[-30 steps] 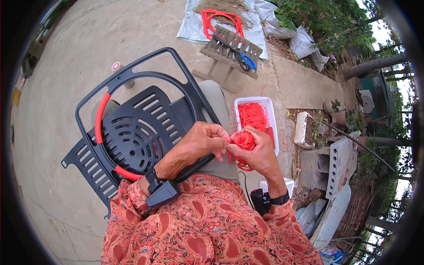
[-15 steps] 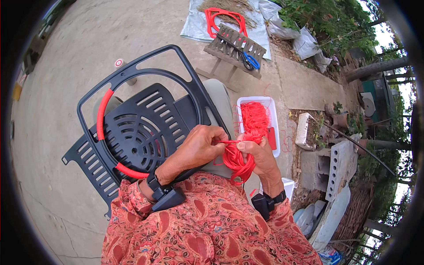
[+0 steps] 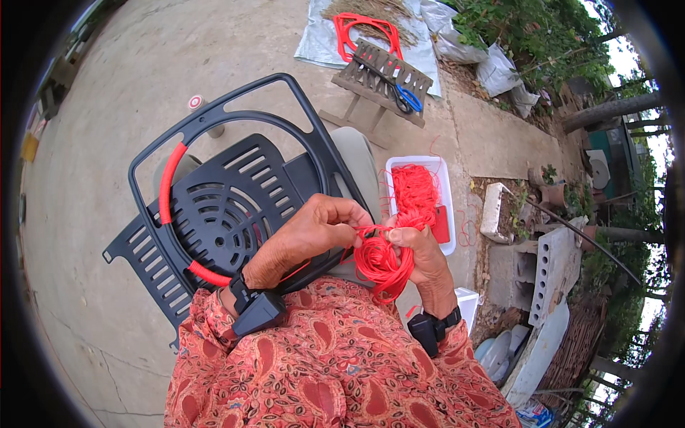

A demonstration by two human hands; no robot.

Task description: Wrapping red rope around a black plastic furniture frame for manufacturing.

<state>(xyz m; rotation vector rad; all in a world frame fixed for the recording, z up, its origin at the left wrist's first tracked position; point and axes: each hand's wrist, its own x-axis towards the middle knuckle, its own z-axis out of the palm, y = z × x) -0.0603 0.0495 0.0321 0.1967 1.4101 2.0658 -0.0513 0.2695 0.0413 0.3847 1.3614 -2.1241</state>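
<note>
Left hand (image 3: 314,232): fingers curled, pinching red cord strand at top of red cord coil (image 3: 382,260).
Right hand (image 3: 421,253): closed around coil, gripping it from right side.
Coil location: between both hands, above lap, in front of black plastic chair frame (image 3: 214,207).
Chair frame: lies tilted against knees; round ring partly wrapped in red cord (image 3: 168,187).
White tray (image 3: 446,175) with loose red cord: just beyond right hand, on ground.
Wooden stool (image 3: 374,78) with scissors (image 3: 405,96): well apart, farther away.
</note>
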